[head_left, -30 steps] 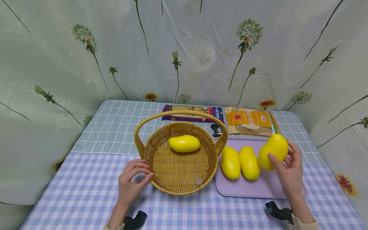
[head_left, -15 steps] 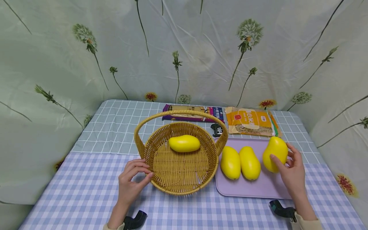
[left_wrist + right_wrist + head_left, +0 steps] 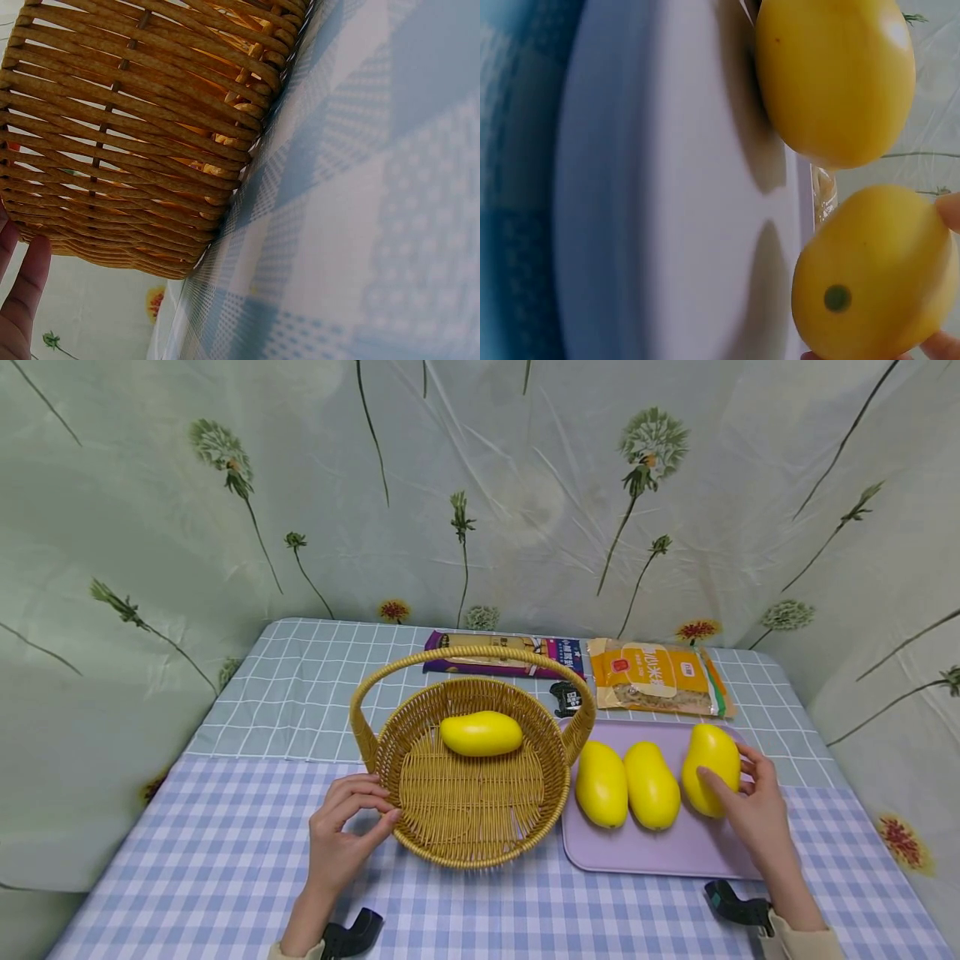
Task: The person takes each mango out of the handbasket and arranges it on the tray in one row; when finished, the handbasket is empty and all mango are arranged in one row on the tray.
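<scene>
A round wicker basket [image 3: 468, 810] with a tall arched handle stands mid-table, one yellow mango [image 3: 482, 733] lying inside. My left hand [image 3: 341, 831] grips its near-left rim between thumb and fingers; in the left wrist view, fingers [image 3: 28, 281] touch the woven wall. On the right, a lilac tray [image 3: 660, 856] bears two mangoes, a left mango [image 3: 602, 785] and a middle mango [image 3: 652, 785]. My right hand [image 3: 757, 814] holds a third mango [image 3: 710, 768] from its right side, over the tray. The right wrist view shows this mango [image 3: 870, 277] slightly apart from the tray surface, its shadow beside it.
Behind the basket lies a purple noodle-like packet [image 3: 506, 655]. An orange grain bag [image 3: 656, 677] lies behind the tray, and a small black packet [image 3: 566, 700] sits near the basket handle. A floral curtain [image 3: 525, 510] closes off the back.
My right hand has lowered its mango toward the tray, first drifting right, then slightly left, and turned it more upright. My left hand and the basket have stayed in place.
</scene>
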A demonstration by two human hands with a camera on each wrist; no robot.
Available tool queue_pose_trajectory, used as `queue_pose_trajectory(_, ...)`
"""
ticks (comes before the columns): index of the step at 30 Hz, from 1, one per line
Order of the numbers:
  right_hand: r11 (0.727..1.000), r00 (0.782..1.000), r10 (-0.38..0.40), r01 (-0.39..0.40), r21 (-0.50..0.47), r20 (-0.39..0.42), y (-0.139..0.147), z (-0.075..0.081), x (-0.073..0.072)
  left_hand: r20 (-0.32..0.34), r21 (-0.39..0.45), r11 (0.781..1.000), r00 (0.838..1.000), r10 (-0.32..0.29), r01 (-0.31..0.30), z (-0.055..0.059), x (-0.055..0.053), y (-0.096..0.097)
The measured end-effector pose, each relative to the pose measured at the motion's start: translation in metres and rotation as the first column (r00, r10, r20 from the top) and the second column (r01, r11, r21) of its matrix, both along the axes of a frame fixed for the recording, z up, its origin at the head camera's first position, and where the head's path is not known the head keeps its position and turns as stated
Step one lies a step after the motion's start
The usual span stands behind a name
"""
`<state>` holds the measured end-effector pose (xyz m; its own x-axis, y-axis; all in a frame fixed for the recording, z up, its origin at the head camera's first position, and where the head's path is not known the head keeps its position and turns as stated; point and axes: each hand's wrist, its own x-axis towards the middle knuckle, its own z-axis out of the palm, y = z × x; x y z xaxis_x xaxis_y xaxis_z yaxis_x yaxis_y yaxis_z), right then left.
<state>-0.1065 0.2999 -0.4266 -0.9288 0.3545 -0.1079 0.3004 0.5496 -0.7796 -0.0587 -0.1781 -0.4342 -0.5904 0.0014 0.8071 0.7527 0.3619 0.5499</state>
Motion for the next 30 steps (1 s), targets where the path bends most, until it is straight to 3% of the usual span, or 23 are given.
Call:
queue_pose_trajectory(12, 0.997, 0.995, 0.069, -0.072, 0.039, 0.076, 0.0014, -0.0027, 0.0001, -0.005, 0.003, 1.000, 1.000, 0.000, 0.000, 0.0005, -0.0001, 0.0000)
queue_pose_trajectory(30, 0.988, 0.988, 0.110, -0.121, 0.099, 0.106, 0.0028, -0.0043, -0.0030, -0.001, 0.006, 1.000, 1.000, 0.002, -0.002, -0.0020, -0.0007, -0.0003)
